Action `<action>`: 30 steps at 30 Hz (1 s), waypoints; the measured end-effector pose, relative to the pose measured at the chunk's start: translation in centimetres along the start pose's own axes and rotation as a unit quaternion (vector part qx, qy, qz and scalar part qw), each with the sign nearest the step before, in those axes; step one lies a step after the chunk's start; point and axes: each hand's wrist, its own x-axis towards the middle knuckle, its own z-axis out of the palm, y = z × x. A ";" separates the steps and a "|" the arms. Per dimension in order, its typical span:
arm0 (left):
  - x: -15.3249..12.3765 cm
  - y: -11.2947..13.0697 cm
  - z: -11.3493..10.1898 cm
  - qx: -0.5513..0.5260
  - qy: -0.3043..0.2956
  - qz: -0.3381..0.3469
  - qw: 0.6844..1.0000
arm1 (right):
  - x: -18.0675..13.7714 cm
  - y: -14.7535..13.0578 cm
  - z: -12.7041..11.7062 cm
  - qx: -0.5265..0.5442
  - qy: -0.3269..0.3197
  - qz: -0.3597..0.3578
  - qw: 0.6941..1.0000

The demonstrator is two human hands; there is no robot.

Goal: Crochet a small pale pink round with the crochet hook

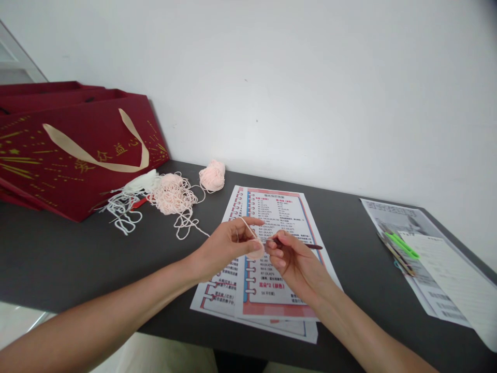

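My left hand (229,246) pinches a small pale pink crochet piece (255,249), with a strand of yarn running over its raised forefinger. In my right hand (293,259) is a crochet hook (315,246) with a dark handle, gripped between thumb and fingers. The hook's tip meets the edge of the crochet piece; the stitch there is too small to make out. Both hands are above printed pattern sheets (272,305). From the left hand, yarn trails back to a loose pink tangle (174,194).
Dark red gift bags (104,140) stand at the left. A pink yarn ball (212,176) and white yarn (142,182) lie near the wall. On the right are papers (458,269), green-handled scissors (404,245) and a pen-like item (396,256). The dark table (166,305) ends close to my lap.
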 end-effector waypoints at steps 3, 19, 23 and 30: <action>0.1 -0.1 -0.1 -0.006 0.001 0.001 1.000 | 0.0 0.1 0.0 0.005 -0.001 0.003 1.000; -0.2 -0.2 -0.2 0.020 -0.036 -0.003 0.999 | -0.5 0.6 0.5 -0.135 -0.048 -0.080 0.986; -0.2 0.0 -0.3 -0.024 -0.039 -0.021 0.999 | -0.4 1.0 0.4 -0.105 -0.050 -0.060 0.991; -0.2 -0.1 0.1 -0.035 0.008 -0.046 0.998 | -1.1 1.7 -0.8 -0.546 -0.054 -0.360 0.755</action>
